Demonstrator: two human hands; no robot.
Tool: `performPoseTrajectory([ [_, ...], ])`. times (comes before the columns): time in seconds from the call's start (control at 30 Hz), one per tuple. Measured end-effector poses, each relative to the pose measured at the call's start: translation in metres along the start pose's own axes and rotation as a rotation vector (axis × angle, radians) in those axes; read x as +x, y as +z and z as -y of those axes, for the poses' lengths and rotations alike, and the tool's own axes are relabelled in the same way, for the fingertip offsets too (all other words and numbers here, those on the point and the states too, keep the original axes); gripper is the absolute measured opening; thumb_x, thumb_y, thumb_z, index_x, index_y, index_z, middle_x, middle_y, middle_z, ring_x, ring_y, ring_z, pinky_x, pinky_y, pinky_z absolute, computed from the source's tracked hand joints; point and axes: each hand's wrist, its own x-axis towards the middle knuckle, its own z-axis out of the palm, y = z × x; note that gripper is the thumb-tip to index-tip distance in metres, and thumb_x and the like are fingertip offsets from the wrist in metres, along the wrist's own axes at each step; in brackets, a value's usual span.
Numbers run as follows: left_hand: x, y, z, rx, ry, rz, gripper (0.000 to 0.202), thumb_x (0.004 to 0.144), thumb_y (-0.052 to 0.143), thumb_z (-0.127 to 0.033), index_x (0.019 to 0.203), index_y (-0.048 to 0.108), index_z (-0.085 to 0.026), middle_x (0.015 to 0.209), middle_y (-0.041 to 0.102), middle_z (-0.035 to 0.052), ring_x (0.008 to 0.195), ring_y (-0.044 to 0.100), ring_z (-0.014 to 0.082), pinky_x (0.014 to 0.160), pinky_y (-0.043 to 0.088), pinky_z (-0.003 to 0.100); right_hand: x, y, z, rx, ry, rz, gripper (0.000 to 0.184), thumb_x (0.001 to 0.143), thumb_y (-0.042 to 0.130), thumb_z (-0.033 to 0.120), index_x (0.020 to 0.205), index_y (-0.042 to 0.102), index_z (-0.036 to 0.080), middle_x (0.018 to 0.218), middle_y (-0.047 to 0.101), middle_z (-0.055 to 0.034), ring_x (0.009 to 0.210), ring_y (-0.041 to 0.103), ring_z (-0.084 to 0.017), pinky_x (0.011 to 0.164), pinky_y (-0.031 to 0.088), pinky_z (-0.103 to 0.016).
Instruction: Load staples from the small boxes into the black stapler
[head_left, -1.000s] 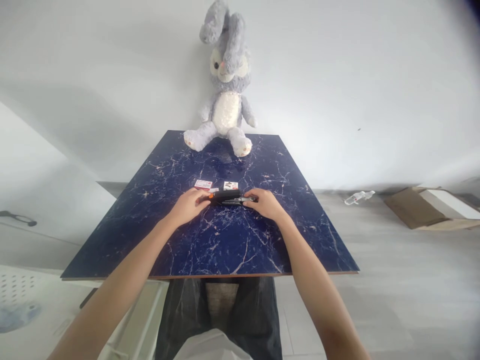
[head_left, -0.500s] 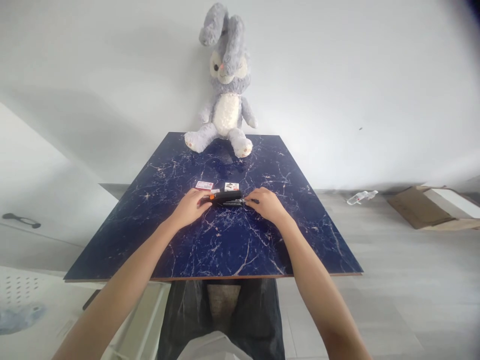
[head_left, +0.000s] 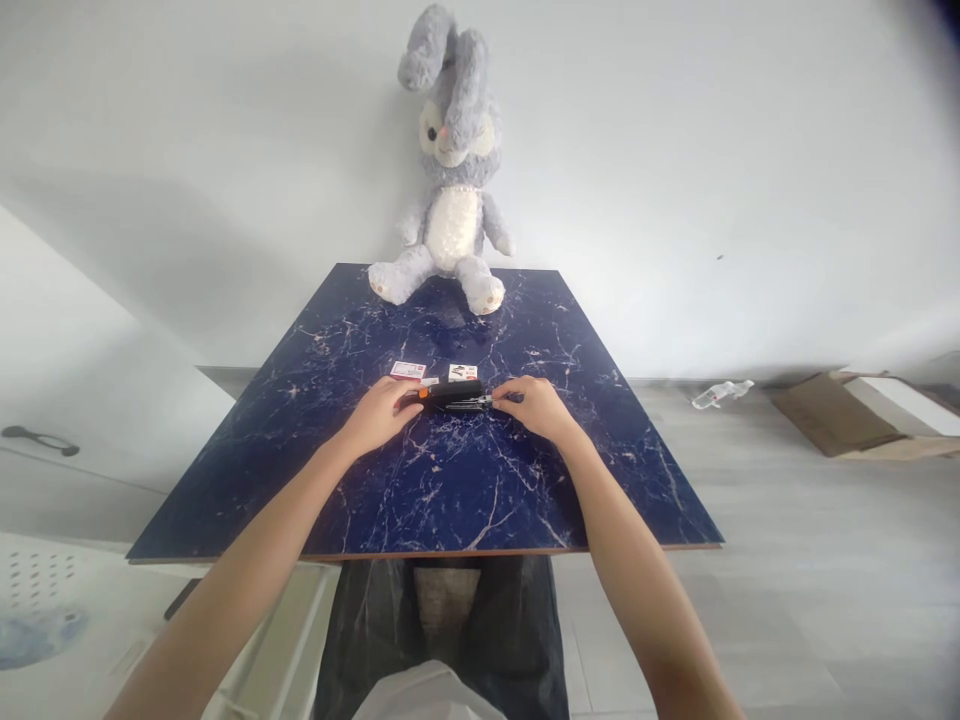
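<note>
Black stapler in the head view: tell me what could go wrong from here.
The right hand works close to the exposed metal part of the stapler, so a pinch is possible. The left hand holds it near the orange-marked end, so the body could twist. The small white box lies just beyond and might be nudged.

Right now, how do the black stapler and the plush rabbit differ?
Size: the black stapler is far smaller than the plush rabbit.
Color: the stapler is black with an orange patch; the rabbit is grey and white.
Pose: the stapler stretches sideways, held by the left grip; the rabbit sits upright, unheld.
Shared: both are at the blue table.
</note>
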Motion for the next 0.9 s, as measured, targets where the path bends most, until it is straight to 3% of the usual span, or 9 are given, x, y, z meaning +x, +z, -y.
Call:
performPoseTrajectory([
  [0.3, 0.000, 0.002, 0.004, 0.000, 0.018, 0.000, 0.037, 0.096, 0.062, -0.038, 0.132, 0.066, -0.026, 0.120, 0.067, 0.0115, 0.112, 0.063, 0.0293, 0.098, 0.053, 0.046, 0.001, 0.006, -0.002, 0.165, 0.093, -0.034, 0.012, 0.083, 0.075, 0.030, 0.093, 0.082, 0.030, 0.100, 0.081, 0.0019, 0.093, 0.075, -0.020, 0.094, 0.057, -0.036],
  [0.7, 0.000, 0.001, 0.004, -0.002, 0.002, 0.002, 0.039, 0.096, 0.062, -0.039, 0.132, 0.066, -0.026, 0.119, 0.067, 0.0120, 0.113, 0.063, 0.0299, 0.099, 0.052, 0.047, 0.000, 0.003, -0.002, 0.077, 0.047, 0.031, 0.012, 0.088, 0.071, 0.031, 0.093, 0.082, 0.032, 0.110, 0.080, 0.0025, 0.096, 0.075, -0.022, 0.095, 0.057, -0.036],
  [0.8, -0.001, 0.001, 0.003, -0.005, 0.023, 0.004, 0.045, 0.093, 0.066, -0.037, 0.137, 0.064, -0.026, 0.121, 0.067, 0.0121, 0.117, 0.061, 0.0313, 0.099, 0.052, 0.047, -0.002, -0.005, 0.003, -0.001, 0.084, 0.012, 0.025, 0.089, 0.071, 0.037, 0.112, 0.077, 0.030, 0.114, 0.079, -0.0019, 0.096, 0.075, -0.025, 0.093, 0.057, -0.039],
  [0.9, 0.000, 0.002, 0.000, -0.010, 0.011, 0.002, 0.053, 0.090, 0.070, -0.034, 0.141, 0.060, -0.026, 0.123, 0.068, 0.0117, 0.120, 0.059, 0.0319, 0.100, 0.051, 0.047, -0.005, 0.001, 0.017, -0.129, 0.216, -0.061, 0.042, 0.095, 0.060, 0.034, 0.136, 0.064, 0.021, 0.100, 0.080, -0.0107, 0.094, 0.075, -0.031, 0.091, 0.056, -0.044],
])
